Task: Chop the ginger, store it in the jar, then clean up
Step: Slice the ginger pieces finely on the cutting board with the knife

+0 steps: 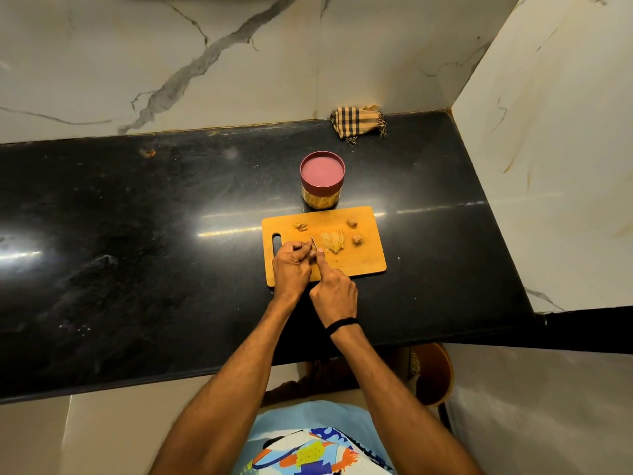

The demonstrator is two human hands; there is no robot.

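On the black counter point(137, 269), a cutting board point(363, 262). The left hand point(291, 267) has its fingers curled, pinching a ginger piece point(312, 254). The right hand point(335, 293) grips a knife point(312, 241). Ginger slices point(333, 242) lie at 1 o'clock from the hands, and the lidded jar point(322, 178) at 12 o'clock.

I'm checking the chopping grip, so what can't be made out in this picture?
Head view only:
Knife handle: hidden inside the right hand; only its tip shows.
Piece being cut: nearly covered by the left hand's fingers.
Jar contents: too small and blurred below the lid.
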